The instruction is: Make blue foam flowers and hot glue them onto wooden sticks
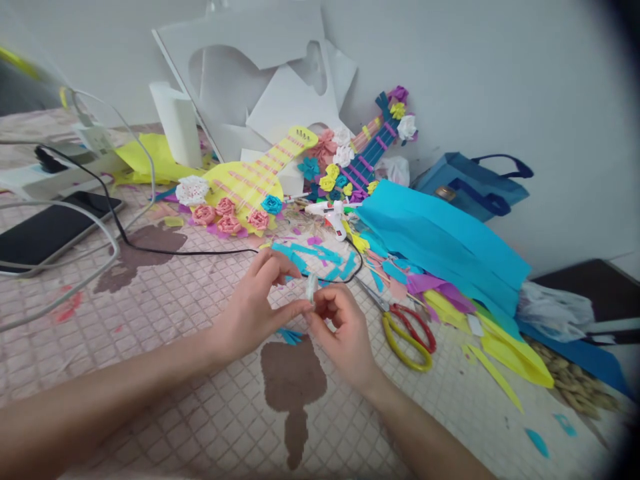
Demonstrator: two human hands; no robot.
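My left hand and my right hand meet over the pink patterned floor mat. Between their fingertips they pinch a small white strip of paper. Both hands have their fingers curled around it. Small blue paper scraps lie just under the hands. More blue strips lie a little beyond them.
Scissors with red and yellow handles lie right of my right hand. A white glue gun, a yellow paper guitar with paper roses, a blue one, blue crepe sheets, a phone and cables surround the spot.
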